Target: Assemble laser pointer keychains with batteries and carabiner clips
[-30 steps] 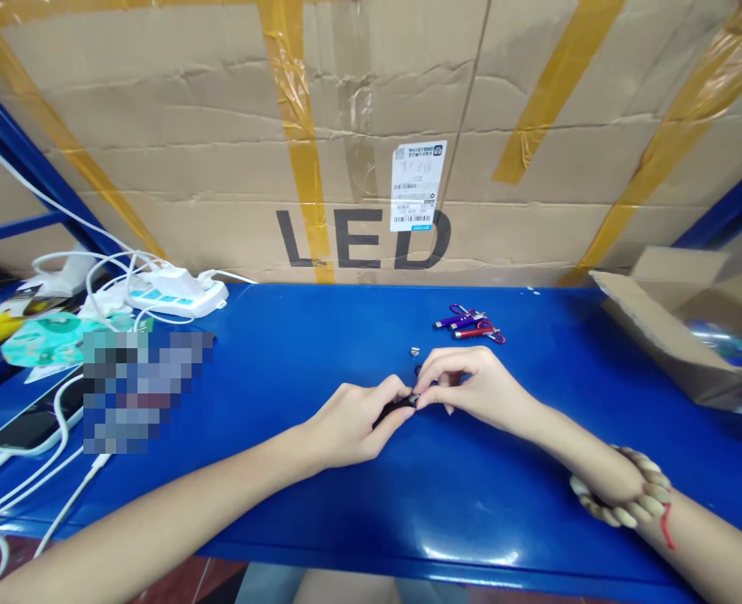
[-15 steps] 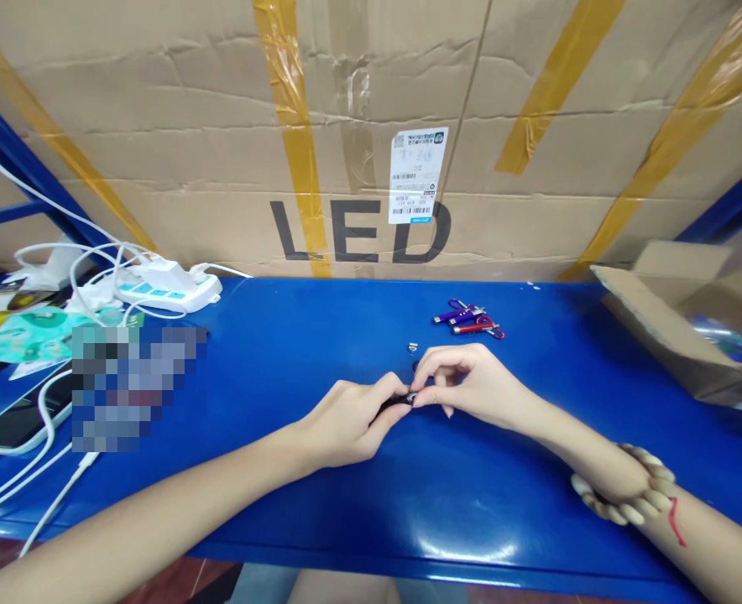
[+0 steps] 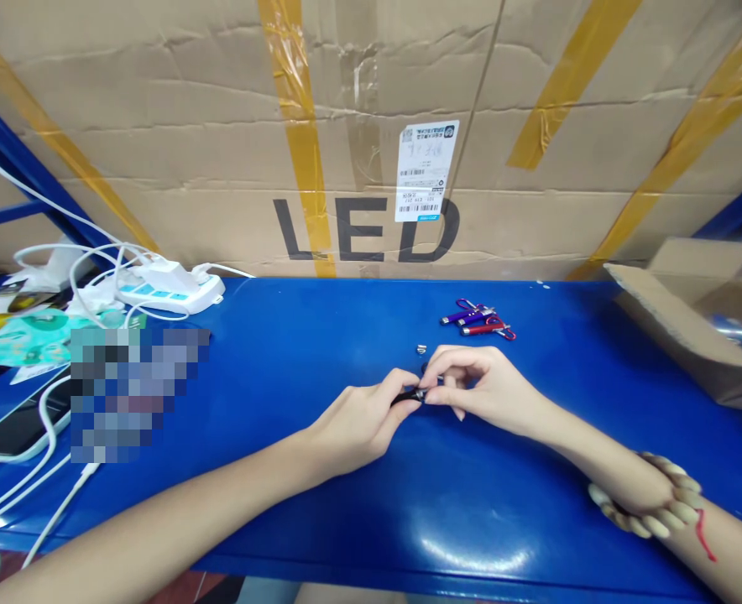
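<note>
A small black keychain flashlight [image 3: 404, 397] lies between my two hands, over the blue tabletop. My left hand [image 3: 358, 426] is closed, thumb and fingertips pinching its dark barrel. At its silvery end, the thumb and forefinger of my right hand [image 3: 478, 382] are pressed together; what exactly sits inside that pinch is hidden. Just beyond my right fingertips rests a small silver coil, like a spring [image 3: 421, 349]. A dark bit shows partly behind those fingers. Farther back, two purple keychain flashlights [image 3: 472, 318] and a red keychain flashlight [image 3: 481, 330] lie together with their clips.
An open cardboard box [image 3: 679, 344] with small items stands at the right. On the left are a white power strip [image 3: 188, 295], tangled cables, a phone [image 3: 24, 415] and a teal patterned pack [image 3: 28, 337]. A large carton marked LED [image 3: 220, 168] walls off the back.
The whole view has shifted slightly, so the things on the right appear farther right. Both hands keep their pinch on the black flashlight, with little change between them.
</note>
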The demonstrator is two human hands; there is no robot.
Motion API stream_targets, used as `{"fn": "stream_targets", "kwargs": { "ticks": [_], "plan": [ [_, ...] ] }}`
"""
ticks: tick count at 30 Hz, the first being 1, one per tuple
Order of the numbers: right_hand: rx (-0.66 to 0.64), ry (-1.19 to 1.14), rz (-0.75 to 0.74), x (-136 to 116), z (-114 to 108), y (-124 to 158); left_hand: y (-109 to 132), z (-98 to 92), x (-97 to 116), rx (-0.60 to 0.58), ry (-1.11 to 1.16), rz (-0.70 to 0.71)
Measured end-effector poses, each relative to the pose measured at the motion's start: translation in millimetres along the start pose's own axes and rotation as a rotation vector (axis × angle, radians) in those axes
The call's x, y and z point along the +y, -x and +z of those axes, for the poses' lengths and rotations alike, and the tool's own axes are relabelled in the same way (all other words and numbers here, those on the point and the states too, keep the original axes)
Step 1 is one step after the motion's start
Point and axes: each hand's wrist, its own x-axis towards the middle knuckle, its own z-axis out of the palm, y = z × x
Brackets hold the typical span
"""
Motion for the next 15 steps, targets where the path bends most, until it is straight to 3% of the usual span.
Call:
{"fn": "stream_targets", "kwargs": {
  "ticks": [8, 15],
  "plan": [
    [0.034, -0.053, -0.025, 1.4, -2.9, -1.8, -2.8, 2.2, 3.4, 0.037, 0.037, 0.008],
    [0.066, 0.212, -0.097, -4.7, -5.1, -0.7, -0.9, 3.5, 0.7, 0.044, -0.05, 0.187]
  ]
}}
